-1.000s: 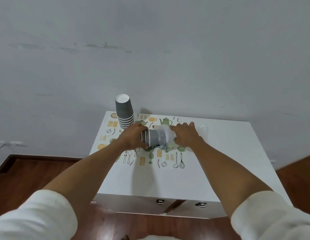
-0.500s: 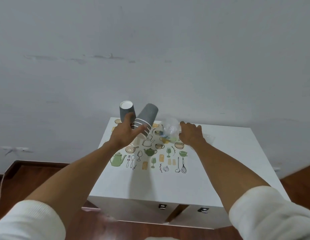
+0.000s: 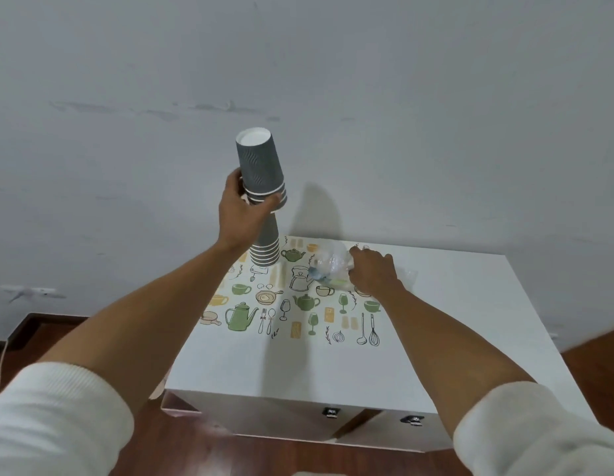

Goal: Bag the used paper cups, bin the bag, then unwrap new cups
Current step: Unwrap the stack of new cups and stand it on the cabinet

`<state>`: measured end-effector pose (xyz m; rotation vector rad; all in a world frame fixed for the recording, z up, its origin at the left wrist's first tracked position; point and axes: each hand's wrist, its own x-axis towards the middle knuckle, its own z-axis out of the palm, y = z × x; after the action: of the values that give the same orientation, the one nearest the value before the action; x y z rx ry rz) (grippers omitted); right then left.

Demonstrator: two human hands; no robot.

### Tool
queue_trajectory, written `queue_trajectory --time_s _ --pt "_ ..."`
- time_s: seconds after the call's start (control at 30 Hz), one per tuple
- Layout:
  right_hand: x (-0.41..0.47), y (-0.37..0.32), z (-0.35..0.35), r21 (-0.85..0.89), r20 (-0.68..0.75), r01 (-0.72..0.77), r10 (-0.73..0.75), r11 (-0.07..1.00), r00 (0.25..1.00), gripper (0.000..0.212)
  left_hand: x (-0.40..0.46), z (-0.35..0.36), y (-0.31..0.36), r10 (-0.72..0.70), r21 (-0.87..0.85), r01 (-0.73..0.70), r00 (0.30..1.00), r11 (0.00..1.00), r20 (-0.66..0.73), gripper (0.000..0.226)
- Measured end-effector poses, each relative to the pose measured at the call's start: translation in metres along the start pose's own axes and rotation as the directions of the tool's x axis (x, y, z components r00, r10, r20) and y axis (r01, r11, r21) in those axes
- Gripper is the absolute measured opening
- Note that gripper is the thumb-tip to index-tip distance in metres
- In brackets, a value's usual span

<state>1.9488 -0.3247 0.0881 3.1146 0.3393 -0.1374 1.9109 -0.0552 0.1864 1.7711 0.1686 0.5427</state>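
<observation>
Cups [image 3: 261, 166], inverted, are clasped in the left grip [image 3: 242, 214] above another stack [image 3: 266, 249] near the bench's [image 3: 470, 321] back-left corner. The right grip [image 3: 372, 273] pinches crumpled wrap [image 3: 329, 264] at the back edge.

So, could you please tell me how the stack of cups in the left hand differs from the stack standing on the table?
The held stack is lifted in the air by the left hand; the table stack rests on the white table. The held stack is tilted slightly and fully visible; the table stack stands upright, its top hidden behind the hand. Both are upside-down grey ribbed cups with white rims.
</observation>
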Motion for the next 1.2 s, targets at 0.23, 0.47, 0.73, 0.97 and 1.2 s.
queue_trajectory --time_s 0.23,0.47,0.73,0.97,1.2 --pt "0.002 -0.001 0.003 0.003 0.025 -0.024 0.024 1.0 0.999 0.037 0.011 -0.007 -0.037 -0.115 0.155 0.1 0.99 0.983 0.085 0.08" --pt "0.001 -0.003 0.005 -0.002 0.035 -0.016 0.016 1.0 0.999 0.04 -0.006 0.003 -0.068 -0.397 0.2 0.38 0.917 0.903 0.046 0.098" --pt "-0.006 -0.007 0.009 0.077 0.06 0.052 -0.057 0.996 0.997 0.06 -0.057 0.083 -0.063 -0.724 0.139 0.721 0.624 0.679 0.294 0.065" --pt "-0.019 0.019 -0.004 0.661 0.131 -0.203 0.156 0.722 0.979 0.076 -0.056 0.098 -0.08 -0.605 0.186 0.576 0.757 0.796 0.246 0.017" --pt "-0.031 0.057 0.02 0.785 0.438 -0.601 0.551 0.151 0.71 0.053 -0.069 0.092 -0.078 -0.562 0.096 0.563 0.765 0.821 0.314 0.015"
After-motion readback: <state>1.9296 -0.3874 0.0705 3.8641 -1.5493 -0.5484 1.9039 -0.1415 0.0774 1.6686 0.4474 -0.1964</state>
